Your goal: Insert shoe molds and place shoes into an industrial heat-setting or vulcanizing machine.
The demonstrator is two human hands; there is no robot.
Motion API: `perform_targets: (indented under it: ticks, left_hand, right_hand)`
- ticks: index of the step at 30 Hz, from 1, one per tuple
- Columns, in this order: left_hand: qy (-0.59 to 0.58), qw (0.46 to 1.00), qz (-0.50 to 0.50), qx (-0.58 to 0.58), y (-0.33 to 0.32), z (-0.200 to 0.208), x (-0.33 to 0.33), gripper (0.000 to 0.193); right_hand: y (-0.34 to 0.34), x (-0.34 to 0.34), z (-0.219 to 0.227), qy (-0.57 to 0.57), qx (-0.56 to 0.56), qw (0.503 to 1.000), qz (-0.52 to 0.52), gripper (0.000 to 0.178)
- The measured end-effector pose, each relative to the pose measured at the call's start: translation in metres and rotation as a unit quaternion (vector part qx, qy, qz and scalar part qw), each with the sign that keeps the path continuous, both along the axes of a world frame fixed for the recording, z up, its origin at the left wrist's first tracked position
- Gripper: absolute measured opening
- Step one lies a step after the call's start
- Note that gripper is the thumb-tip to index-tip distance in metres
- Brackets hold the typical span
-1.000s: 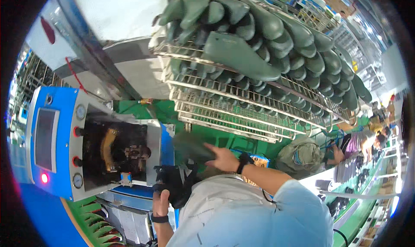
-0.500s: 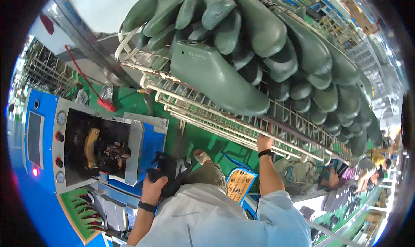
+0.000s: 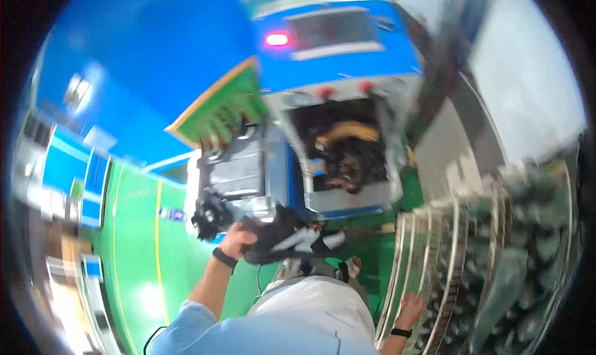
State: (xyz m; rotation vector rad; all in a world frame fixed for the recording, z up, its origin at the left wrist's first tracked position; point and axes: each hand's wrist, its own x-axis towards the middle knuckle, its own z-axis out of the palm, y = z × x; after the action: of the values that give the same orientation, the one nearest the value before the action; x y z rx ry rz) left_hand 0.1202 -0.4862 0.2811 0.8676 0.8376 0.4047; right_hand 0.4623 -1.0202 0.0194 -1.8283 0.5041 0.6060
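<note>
Just in front of the blue machine [image 3: 347, 69], the left hand [image 3: 238, 240] is holding a black shoe piece [image 3: 282, 240] with white patches, its grip wrapping around one end. To the machine's front right, the right hand [image 3: 410, 308] is hovering at a wire rack [image 3: 454, 243] carrying green lasts [image 3: 503, 287]; blur is hiding how far that grip is opening and whether it is touching anything.

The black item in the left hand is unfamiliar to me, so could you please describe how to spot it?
Start at the big blue machine with the glowing red light, then go down and left to the left hand. The black item is held there, extending rightward. Bold white patches set it apart from the dark, knobbly fitting at its upper left.
</note>
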Motion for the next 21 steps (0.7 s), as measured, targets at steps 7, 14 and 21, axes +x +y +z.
perform_targets:
  ticks: [7,14,21]
  left_hand:
    - [0.488,0.774,0.079,0.395,0.060,-0.122,-0.157,0.038]
    - [0.634,0.745,-0.024,0.205,0.080,-0.109,-0.133,0.043]
    - [0.534,0.750,0.133,0.366,0.290,-0.173,-0.171,0.043]
  right_hand:
    - [0.375,-0.010,0.270,-0.351,0.031,0.840,0.413,0.037]
    - [0.604,-0.034,0.415,-0.732,0.012,0.500,0.463,0.043]
    - [0.722,-0.080,0.391,-0.782,-0.113,0.425,0.443,0.061]
